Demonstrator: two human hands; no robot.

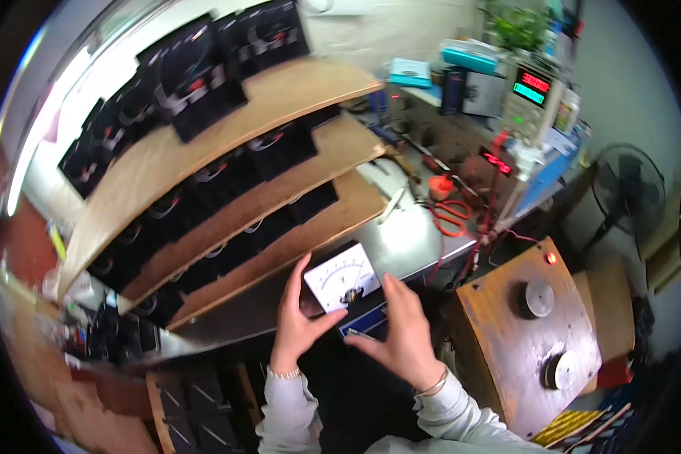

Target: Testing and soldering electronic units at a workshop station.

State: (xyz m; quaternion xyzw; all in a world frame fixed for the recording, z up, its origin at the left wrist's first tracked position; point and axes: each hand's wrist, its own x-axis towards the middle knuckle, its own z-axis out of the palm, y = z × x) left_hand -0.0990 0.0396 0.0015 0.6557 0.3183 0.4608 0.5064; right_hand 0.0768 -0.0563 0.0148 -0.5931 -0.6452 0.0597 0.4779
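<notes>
An analog panel meter (pixel 342 274) with a white scale face and a black frame is held up at the middle of the view. My left hand (pixel 298 321) grips its left side, index finger along the edge and thumb at the lower corner. Close to the meter's right side is my right hand (pixel 402 333), thumb and fingers spread apart. Its index fingertip is near the meter's edge; whether it touches I cannot tell. Small metal parts show at the bottom of the meter's face. Below it, between my hands, lies a blue-edged item (pixel 363 321), partly hidden.
Left, a tiered wooden rack (pixel 303 82) carries several black units with wires. On the metal bench are orange-handled scissors (pixel 451 218), tools and a power supply (pixel 528 102) with lit displays. At right stand a wooden box (pixel 499 318) with two round metal knobs and a fan (pixel 626 181).
</notes>
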